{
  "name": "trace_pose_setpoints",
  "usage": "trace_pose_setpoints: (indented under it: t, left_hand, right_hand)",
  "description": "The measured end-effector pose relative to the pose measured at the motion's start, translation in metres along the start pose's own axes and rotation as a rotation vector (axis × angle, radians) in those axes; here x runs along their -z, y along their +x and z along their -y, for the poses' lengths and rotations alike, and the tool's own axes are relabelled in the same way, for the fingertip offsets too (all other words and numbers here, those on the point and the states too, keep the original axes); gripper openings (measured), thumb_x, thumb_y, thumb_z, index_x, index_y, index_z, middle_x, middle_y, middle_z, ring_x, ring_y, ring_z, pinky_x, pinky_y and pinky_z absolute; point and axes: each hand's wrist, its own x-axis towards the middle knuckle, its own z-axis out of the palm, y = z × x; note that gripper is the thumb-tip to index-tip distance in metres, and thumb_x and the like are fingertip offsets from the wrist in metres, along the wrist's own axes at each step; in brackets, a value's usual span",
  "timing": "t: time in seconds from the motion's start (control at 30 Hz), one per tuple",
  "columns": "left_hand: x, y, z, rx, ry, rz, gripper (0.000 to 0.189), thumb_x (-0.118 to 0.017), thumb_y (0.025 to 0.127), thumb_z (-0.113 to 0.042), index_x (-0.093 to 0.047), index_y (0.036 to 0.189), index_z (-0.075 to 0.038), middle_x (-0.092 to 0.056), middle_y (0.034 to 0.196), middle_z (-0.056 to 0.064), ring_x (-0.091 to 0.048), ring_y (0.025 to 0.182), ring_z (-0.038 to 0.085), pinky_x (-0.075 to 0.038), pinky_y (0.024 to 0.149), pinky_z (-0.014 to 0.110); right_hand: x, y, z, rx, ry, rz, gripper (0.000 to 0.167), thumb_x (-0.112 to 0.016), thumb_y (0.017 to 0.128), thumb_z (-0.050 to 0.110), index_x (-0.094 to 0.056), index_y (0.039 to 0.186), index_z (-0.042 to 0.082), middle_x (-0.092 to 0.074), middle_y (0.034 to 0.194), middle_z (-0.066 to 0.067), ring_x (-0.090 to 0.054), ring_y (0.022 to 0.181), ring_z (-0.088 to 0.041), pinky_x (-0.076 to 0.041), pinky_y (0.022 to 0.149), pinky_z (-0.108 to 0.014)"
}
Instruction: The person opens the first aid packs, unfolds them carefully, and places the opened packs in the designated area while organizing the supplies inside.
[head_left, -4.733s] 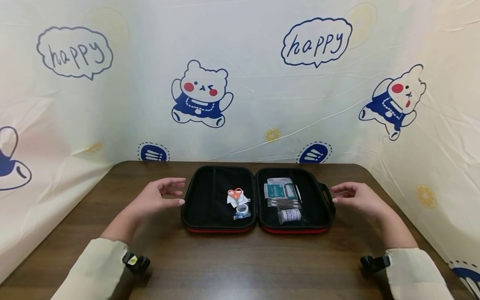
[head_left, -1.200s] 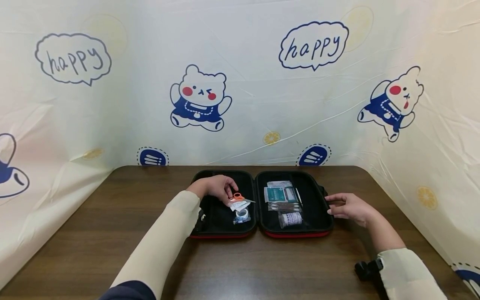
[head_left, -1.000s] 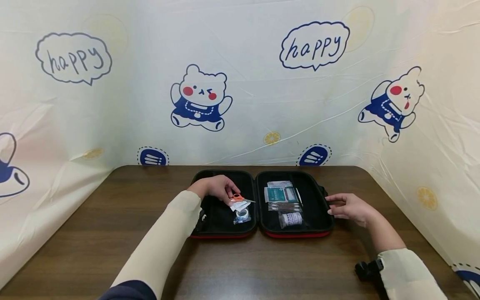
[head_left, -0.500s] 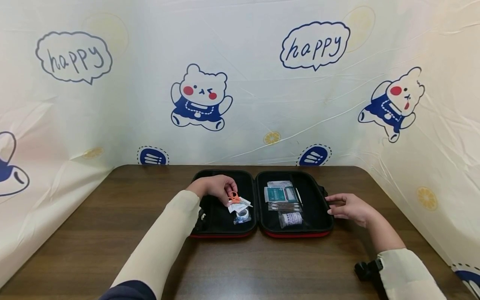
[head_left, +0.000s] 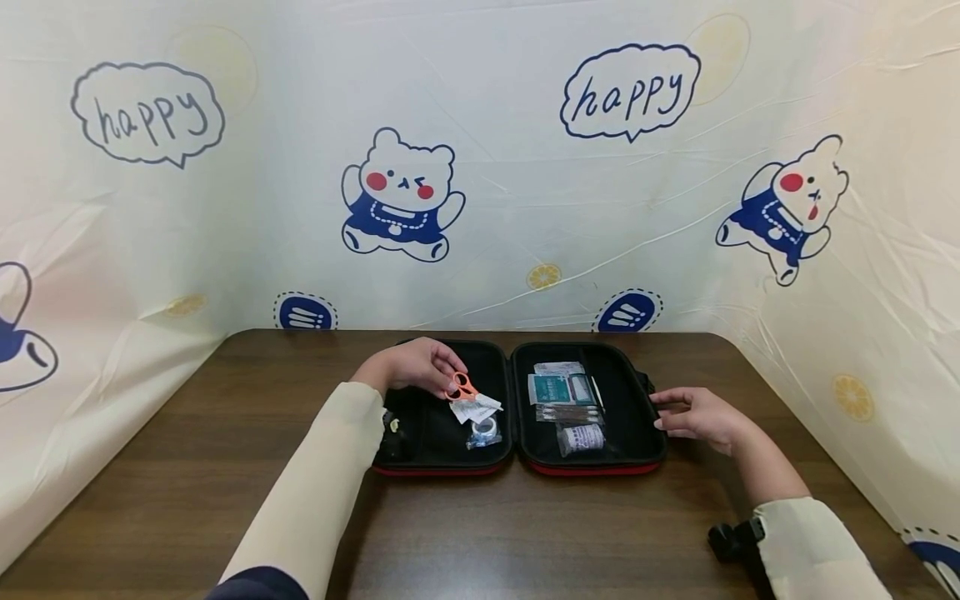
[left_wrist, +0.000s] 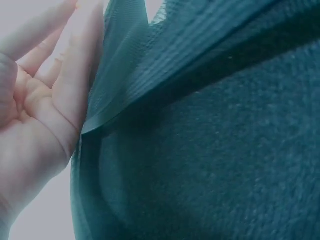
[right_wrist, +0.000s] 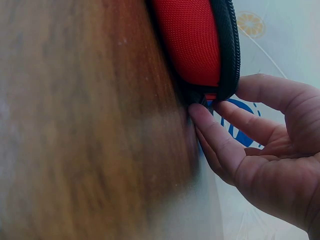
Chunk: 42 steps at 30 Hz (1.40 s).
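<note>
My left hand (head_left: 420, 367) pinches small scissors (head_left: 462, 387) by their orange handles, over the left half of an opened black case (head_left: 438, 450). White packets (head_left: 474, 409) lie directly under the blades, and a roll of tape (head_left: 484, 429) in clear wrap sits just below them. In the left wrist view, the left hand (left_wrist: 45, 105) is beside dark mesh fabric (left_wrist: 125, 65); the scissors do not show there. On the case's right side, my right hand (head_left: 697, 417) touches the outer edge with fairly straight fingers. The right wrist view shows its fingertips (right_wrist: 200, 114) against the red shell (right_wrist: 190, 42).
The case's right half holds a green-and-white packet (head_left: 551, 388), wrapped cotton swabs (head_left: 566, 412) and a wrapped bandage roll (head_left: 581, 438). It all stands on a brown wooden table (head_left: 480, 533) against a printed wall cloth (head_left: 510, 208).
The left hand has gone from beside the case to the scissors inside, then lifted them slightly up and left. The right hand has come to the case's edge and stayed there.
</note>
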Motion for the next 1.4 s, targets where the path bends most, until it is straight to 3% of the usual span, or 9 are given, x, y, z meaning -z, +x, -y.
trace_pose_setpoints:
  t: [0.23, 0.43, 0.87, 1.27, 1.4]
  left_hand:
    - [0.008, -0.012, -0.004, -0.013, -0.075, -0.103, 0.035, -0.07, 0.087, 0.002, -0.063, 0.121, 0.002, -0.069, 0.105, 0.018, -0.068, 0.082, 0.024, -0.058, 0.079, 0.037]
    - [0.017, -0.025, -0.006, -0.084, -0.148, -0.196, 0.043, -0.067, 0.09, 0.0, -0.056, 0.131, 0.006, -0.068, 0.107, 0.016, -0.068, 0.084, 0.024, -0.057, 0.08, 0.035]
    - [0.04, -0.055, 0.021, -0.11, -0.254, -0.38, 0.047, -0.067, 0.092, -0.008, -0.054, 0.137, 0.001, -0.064, 0.117, 0.014, -0.065, 0.098, 0.027, -0.055, 0.086, 0.031]
    - [0.055, -0.059, 0.032, -0.046, -0.312, -0.521, 0.045, -0.064, 0.095, -0.01, -0.054, 0.139, -0.005, -0.06, 0.123, 0.013, -0.065, 0.089, 0.016, -0.054, 0.084, 0.025]
    - [0.06, -0.059, 0.033, -0.018, -0.29, -0.552, 0.043, -0.062, 0.096, -0.01, -0.055, 0.138, -0.005, -0.056, 0.128, 0.016, -0.065, 0.091, 0.017, -0.053, 0.088, 0.027]
  right_hand:
    - [-0.001, 0.001, 0.0, 0.001, -0.003, 0.011, 0.058, -0.071, 0.087, 0.005, -0.044, 0.134, -0.015, -0.049, 0.128, -0.031, -0.057, 0.103, -0.023, -0.054, 0.087, -0.037]
    - [0.0, 0.001, -0.001, -0.008, -0.01, 0.0, 0.058, -0.071, 0.088, 0.005, -0.044, 0.135, -0.014, -0.048, 0.128, -0.03, -0.056, 0.103, -0.024, -0.054, 0.087, -0.037]
    - [0.0, 0.0, -0.001, -0.015, -0.003, 0.013, 0.058, -0.07, 0.088, 0.005, -0.043, 0.136, -0.015, -0.049, 0.128, -0.03, -0.056, 0.102, -0.024, -0.054, 0.087, -0.037]
    - [0.001, -0.001, 0.0, -0.009, 0.009, 0.015, 0.059, -0.07, 0.088, 0.004, -0.042, 0.135, -0.016, -0.046, 0.131, -0.033, -0.056, 0.102, -0.022, -0.054, 0.087, -0.036]
    - [0.001, -0.001, 0.002, -0.008, 0.01, 0.017, 0.058, -0.07, 0.088, 0.004, -0.042, 0.135, -0.016, -0.049, 0.127, -0.031, -0.056, 0.102, -0.022, -0.054, 0.087, -0.036]
